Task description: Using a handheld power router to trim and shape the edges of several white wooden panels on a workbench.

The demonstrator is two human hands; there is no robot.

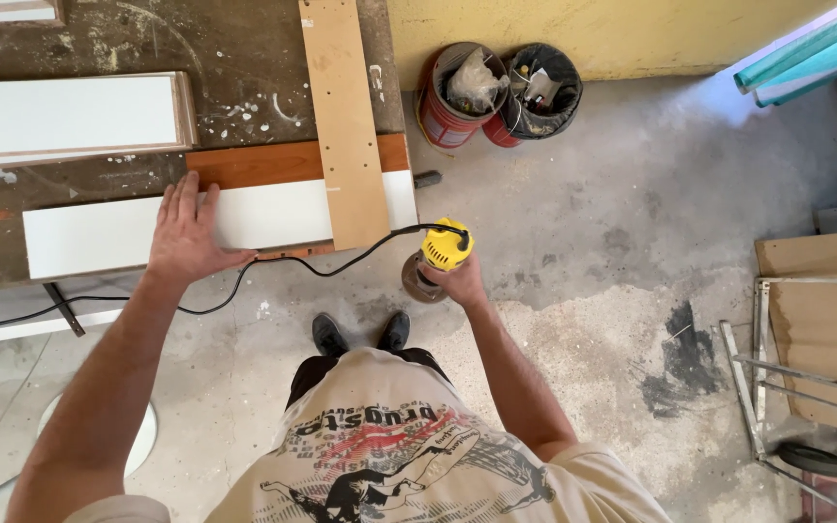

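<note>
Bare concrete floor (632, 223), grey and blotched with pale patches and a dark stain, runs to a yellow wall at the top. At the left stands a dark workbench (244, 58), scuffed and flecked with dried white paint.

On it, near its front edge, lies a long white panel (273, 215), smooth and glossy, with a strip of reddish wood (263, 160) along its far side. The person's left hand (186, 232) lies flat on the panel, fingers spread and together pressing down, gripping nothing; it looks placed to pin the panel still. A narrow tan board (346, 116), matte and drilled with small holes, lies across the panel. A second white panel (65, 116) sits further back at the left.

A black cord (331, 268) droops off the bench edge and loops to a yellow trim router (443, 254), held just off the bench's right corner, over the floor. The right hand (459, 284) is wrapped around its body, fingers closed on it, with the round base facing down.

Beyond, against the wall, two buckets (496, 92) hold crumpled plastic and scraps. At the far right lean tan sheets and a metal frame (777, 378).
</note>
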